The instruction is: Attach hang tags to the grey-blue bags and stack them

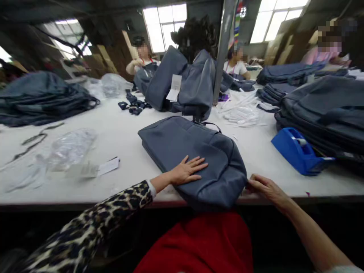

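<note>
A dark blue-grey bag lies on its side at the front edge of the white table, with a thin strap loop at its far side. My left hand rests flat on top of it, fingers spread. At the bag's right end, my right hand has its fingers pinched together on the bag's edge. Just behind stand more blue-grey bags, one carrying a white tag.
A blue tape dispenser sits at the right beside a stack of bags. Clear plastic and a paper tag lie at the left, before another bag pile. Across the table are several people. A metal post rises behind.
</note>
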A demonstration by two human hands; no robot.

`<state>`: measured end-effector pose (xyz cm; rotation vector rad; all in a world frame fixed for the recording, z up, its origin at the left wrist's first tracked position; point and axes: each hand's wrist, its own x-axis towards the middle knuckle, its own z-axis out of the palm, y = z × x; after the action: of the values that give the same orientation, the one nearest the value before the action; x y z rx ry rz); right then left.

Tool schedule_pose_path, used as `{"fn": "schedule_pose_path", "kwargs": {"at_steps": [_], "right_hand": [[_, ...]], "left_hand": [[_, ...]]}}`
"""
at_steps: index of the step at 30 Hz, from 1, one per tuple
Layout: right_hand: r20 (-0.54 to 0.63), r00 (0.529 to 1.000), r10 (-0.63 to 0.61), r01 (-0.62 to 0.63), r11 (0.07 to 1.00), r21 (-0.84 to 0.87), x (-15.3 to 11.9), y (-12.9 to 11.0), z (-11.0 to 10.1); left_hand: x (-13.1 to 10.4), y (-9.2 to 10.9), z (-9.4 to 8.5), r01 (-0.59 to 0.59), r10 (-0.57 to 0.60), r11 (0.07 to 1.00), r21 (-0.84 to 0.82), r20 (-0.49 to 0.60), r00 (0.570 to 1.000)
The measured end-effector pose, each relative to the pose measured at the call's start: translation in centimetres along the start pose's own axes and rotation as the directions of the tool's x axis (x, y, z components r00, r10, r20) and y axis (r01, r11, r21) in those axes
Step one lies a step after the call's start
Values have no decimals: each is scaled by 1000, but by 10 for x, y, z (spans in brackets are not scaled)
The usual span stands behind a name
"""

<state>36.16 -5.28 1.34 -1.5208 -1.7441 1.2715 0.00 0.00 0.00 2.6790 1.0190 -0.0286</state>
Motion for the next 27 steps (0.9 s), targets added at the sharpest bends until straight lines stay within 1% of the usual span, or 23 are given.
{"fn": "schedule_pose_path", "kwargs": {"at_steps": [1,2,3,4,5,6,7,8,9,10,11,12,13,14,15,17,19,22,24,27], "right_hand": [[4,1000,30,-30,998,53,-2,3,-1],[-16,999,49,-47,996,76,-4,5,-1],[-62,997,56,-51,996,71,-7,4,-2],[-134,990,47,-42,998,38,-10,0,-1],[-272,962,36,-42,999,-18,-14,-7,2],[-406,913,-23,-26,993,-112,-19,-16,7],[-483,864,-139,20,970,-244,-23,-27,16],[-460,839,-292,100,912,-398,-27,-38,26],[-333,831,-446,219,812,-540,-30,-46,40],[-134,812,-568,369,679,-635,-33,-51,54],[70,769,-636,503,533,-680,-34,-52,68],[217,719,-660,588,411,-697,-35,-48,81],[296,688,-663,621,326,-713,-36,-40,91],[323,682,-657,617,278,-737,-37,-30,99],[320,686,-654,597,255,-760,-38,-19,103],[291,698,-654,558,243,-793,-42,0,103],[281,683,-674,552,225,-803,-47,10,100],[270,669,-693,542,205,-815,-52,10,97],[261,662,-703,534,198,-822,-53,8,99],[242,649,-721,534,205,-820,-52,10,104]], "left_hand": [[-1,1,0,-10,10,1000,-9,-3,1000],[-1,2,-1,-18,18,1000,-18,-8,1000],[-2,2,-1,-26,25,999,-26,-15,1000],[-2,2,-2,-33,32,999,-34,-23,999],[-3,1,-2,-39,38,998,-44,-31,999],[-4,1,-2,-45,43,998,-52,-40,998],[-4,0,-2,-50,48,997,-57,-50,998],[-5,-1,-1,-55,51,997,-61,-61,997],[-6,-2,0,-59,54,996,-65,-73,996],[-6,-2,1,-62,56,996,-68,-83,995],[-7,-3,2,-65,58,995,-71,-95,994],[-7,-3,3,-67,59,995,-73,-107,992],[-8,-4,4,-72,63,995,-74,-116,991],[-8,-4,5,-78,69,994,-76,-119,991],[-9,-5,5,-85,75,993,-79,-120,990],[-9,-6,6,-97,86,991,-90,-124,989],[-8,-8,6,-103,89,990,-99,-136,987],[-9,-8,5,-110,95,991,-81,-175,980],[-13,-4,3,-137,125,989,-45,-208,970],[-30,11,5,-262,260,965,19,-212,942]]}}
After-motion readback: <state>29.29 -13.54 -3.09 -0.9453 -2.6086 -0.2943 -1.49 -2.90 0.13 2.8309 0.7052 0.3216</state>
